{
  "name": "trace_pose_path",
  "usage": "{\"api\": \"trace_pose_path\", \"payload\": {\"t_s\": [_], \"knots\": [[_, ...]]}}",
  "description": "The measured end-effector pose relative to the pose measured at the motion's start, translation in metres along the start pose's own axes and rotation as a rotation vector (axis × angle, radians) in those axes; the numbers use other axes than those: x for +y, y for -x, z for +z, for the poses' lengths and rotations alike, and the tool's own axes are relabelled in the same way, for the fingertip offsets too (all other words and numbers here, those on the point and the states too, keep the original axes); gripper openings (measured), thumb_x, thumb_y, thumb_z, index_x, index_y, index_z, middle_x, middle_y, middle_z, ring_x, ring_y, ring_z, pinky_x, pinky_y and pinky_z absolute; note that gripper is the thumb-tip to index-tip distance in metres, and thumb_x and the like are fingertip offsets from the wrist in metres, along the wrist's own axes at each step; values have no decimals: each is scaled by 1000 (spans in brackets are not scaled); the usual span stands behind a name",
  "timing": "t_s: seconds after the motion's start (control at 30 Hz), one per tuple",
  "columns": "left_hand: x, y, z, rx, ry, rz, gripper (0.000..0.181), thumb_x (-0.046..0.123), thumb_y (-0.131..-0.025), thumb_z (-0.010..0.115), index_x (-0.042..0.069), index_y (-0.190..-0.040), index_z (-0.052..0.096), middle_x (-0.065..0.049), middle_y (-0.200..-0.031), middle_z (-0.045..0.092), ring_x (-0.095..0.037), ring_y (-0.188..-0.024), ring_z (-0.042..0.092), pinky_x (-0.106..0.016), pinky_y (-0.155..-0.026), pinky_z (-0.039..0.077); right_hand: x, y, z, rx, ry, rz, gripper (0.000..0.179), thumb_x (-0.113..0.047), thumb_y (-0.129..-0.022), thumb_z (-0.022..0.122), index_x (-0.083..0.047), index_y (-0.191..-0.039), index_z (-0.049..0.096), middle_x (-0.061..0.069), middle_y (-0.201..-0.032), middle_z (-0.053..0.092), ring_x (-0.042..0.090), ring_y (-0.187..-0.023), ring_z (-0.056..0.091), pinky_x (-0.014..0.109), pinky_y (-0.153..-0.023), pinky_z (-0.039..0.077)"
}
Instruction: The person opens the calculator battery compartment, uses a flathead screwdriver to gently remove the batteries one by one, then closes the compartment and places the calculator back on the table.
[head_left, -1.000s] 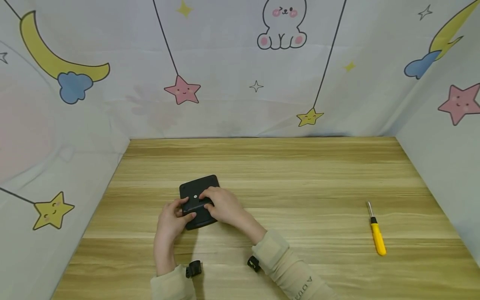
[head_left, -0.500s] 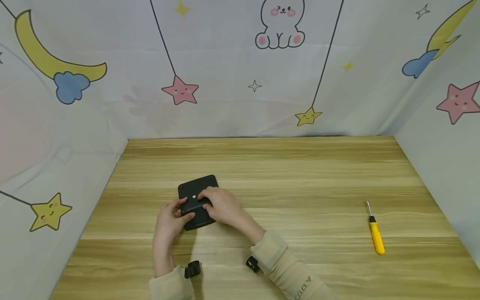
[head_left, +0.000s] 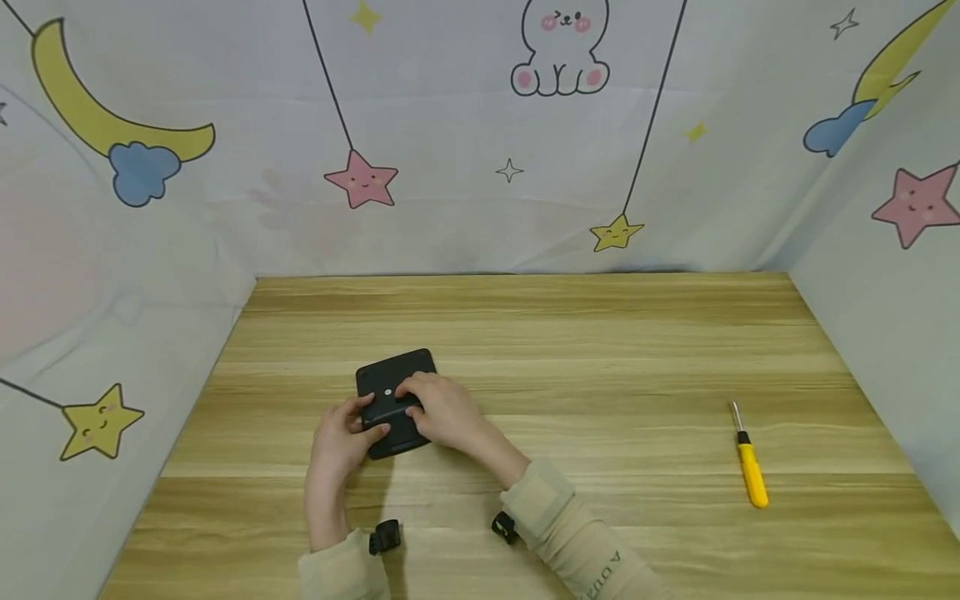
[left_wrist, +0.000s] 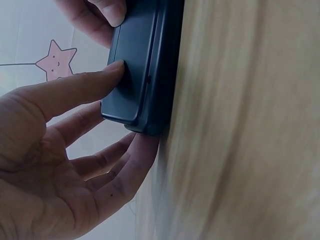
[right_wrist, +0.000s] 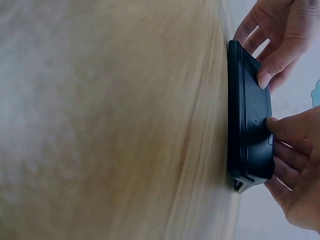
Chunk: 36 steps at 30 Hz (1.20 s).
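Observation:
A flat black device (head_left: pixel 397 369) with rounded corners lies on the wooden table, left of the middle. Its upper face has a small white dot and a raised section across the nearer half. My left hand (head_left: pixel 339 442) grips its left side, thumb on the raised section and a finger low against the edge in the left wrist view. From the right, my right hand (head_left: pixel 452 412) holds the raised section, its thumb on the near face and fingers over the far side. In the right wrist view both thumbs press on the black device (right_wrist: pixel 254 107).
A yellow-handled screwdriver (head_left: pixel 752 473) lies at the right of the table (head_left: pixel 570 358), its metal tip pointing away. White cloth walls (head_left: pixel 450 233) printed with stars and moons stand along the back and both sides.
The head view shifts slightly. Both hands and the black device keep their places, and the screwdriver stays where it was.

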<state>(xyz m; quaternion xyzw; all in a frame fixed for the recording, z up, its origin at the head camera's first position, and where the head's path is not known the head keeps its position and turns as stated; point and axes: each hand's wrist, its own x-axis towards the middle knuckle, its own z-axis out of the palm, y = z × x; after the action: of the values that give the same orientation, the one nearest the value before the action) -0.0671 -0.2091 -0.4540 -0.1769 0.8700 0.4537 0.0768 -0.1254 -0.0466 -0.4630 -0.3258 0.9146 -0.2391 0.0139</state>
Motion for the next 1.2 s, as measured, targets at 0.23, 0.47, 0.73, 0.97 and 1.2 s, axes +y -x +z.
{"api": "trace_pose_path", "payload": {"t_s": [0.23, 0.47, 0.73, 0.97, 1.2], "knots": [[0, 0, 0, 5, -17, 5, 58, 7, -85, 69, 5, -139, 49, -25, -129, 42, -43, -115, 56, -37, -86, 52, -1, 0, 0, -2, 3, 5, 22, -18, -91, 64, -17, -113, 67, -2, -108, 67, 14, -98, 65, 28, -83, 53], [0, 0, 0, 16, -32, 16, 57, 7, -85, 70, 4, -138, 50, -24, -128, 43, -42, -113, 56, -40, -87, 51, -2, 0, 0, 0, -2, 14, 22, -17, -91, 64, -18, -112, 67, -2, -108, 67, 15, -98, 65, 29, -83, 53], [0, 1, -1, 6, -23, 18, 58, 7, -85, 69, 4, -139, 49, -25, -129, 43, -44, -115, 56, -40, -88, 52, -3, 0, -3, -14, 0, 16, 23, -17, -91, 65, -17, -113, 67, -1, -109, 67, 15, -98, 65, 28, -82, 53], [-1, 0, -1, 3, -3, 21, 58, 6, -85, 70, 4, -139, 49, -25, -128, 43, -44, -115, 56, -35, -84, 54, -4, -1, -6, -31, -11, 17, 22, -19, -92, 63, -17, -114, 65, -2, -111, 67, 13, -98, 66, 26, -81, 53], [-1, 0, -1, 6, -12, 29, 58, 8, -85, 70, 4, -138, 50, -25, -127, 44, -44, -114, 57, -36, -83, 54, -8, -2, -7, -19, -8, 20, 19, -23, -94, 62, -17, -111, 64, -2, -110, 68, 13, -97, 65, 25, -79, 53]]}}
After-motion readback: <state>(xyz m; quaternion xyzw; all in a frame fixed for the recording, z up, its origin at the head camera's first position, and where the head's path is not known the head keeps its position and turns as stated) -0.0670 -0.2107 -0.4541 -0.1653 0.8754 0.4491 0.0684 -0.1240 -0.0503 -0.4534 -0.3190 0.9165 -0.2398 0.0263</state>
